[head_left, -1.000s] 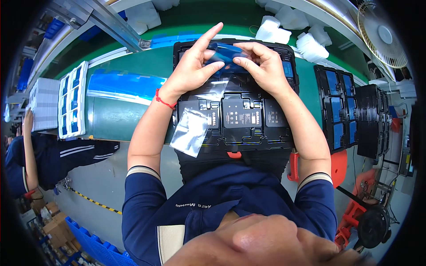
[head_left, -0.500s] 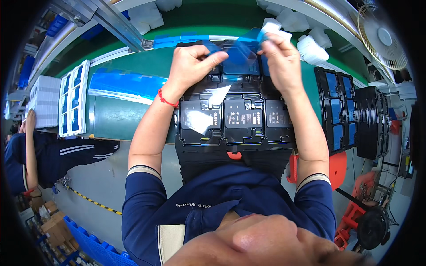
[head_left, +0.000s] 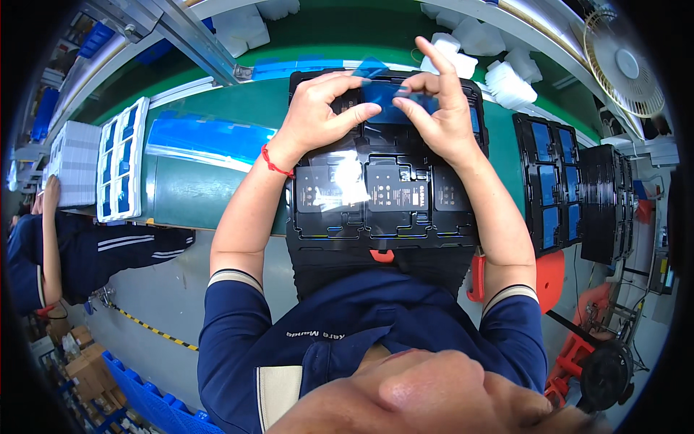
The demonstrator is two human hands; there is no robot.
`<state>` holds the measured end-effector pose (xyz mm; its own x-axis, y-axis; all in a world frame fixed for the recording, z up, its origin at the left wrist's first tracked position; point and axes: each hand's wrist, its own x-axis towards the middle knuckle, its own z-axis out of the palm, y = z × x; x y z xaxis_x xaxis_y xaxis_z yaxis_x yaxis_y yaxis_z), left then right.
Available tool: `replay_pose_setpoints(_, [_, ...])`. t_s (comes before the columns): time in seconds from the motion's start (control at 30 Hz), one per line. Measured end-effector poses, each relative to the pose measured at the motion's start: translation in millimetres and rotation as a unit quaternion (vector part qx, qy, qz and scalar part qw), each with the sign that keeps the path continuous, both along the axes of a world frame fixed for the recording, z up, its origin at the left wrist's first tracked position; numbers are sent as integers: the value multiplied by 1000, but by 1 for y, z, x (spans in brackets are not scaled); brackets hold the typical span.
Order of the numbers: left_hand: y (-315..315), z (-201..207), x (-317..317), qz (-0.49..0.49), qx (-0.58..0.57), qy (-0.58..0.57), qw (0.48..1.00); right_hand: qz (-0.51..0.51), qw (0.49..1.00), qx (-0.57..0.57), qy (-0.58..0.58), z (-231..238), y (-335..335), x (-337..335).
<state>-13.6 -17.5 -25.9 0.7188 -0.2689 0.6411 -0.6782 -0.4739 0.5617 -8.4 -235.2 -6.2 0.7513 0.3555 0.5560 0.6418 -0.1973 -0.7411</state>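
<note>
A thin, clear blue film [head_left: 371, 69] is stretched between my hands over the far part of a black plastic tray [head_left: 325, 236]. My left hand [head_left: 322, 112], with a red cord at the wrist, holds it at the left, thumb and index finger curved toward each other. On the other side my right hand [head_left: 442, 119] pinches it between thumb and bent fingers, the index finger pointing up. Flat black labelled packs that look like batteries [head_left: 396, 189] lie in the tray's near pockets. A shiny clear film [head_left: 350, 177] covers part of the near left one.
Blue film sheets [head_left: 206, 141] lie on the green table at left, beside a white tray [head_left: 118, 163] with blue pieces. At right are a black tray [head_left: 543, 173] and stacked black trays [head_left: 600, 202]. A co-worker's arm [head_left: 49, 239] reaches in at far left.
My hands have come lower and nearer each other with the blue film, now over the far pockets. The right index finger has stretched up. Glare on the clear film has shifted.
</note>
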Motion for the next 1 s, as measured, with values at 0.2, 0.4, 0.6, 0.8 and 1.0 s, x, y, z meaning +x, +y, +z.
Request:
replay_pose_setpoints(0.2, [2,3,-1,-3,-27,35,999,-61,993,82,56,-13,2,10])
replay_pose_setpoints(0.4, [25,14,-1,27,-6,58,998,-81,986,35,139,-3,0,7])
replay_pose_setpoints(0.6, [128,37,3,-17,-403,90,911,-98,945,18,311,5,11,18])
replay_pose_setpoints(0.8, [193,22,-8,-187,-597,56,778,-38,913,0,406,-6,63,25])
replay_pose_setpoints(1.0, [190,14,-3,-162,-591,80,787,-41,906,-10,421,-11,75,23])
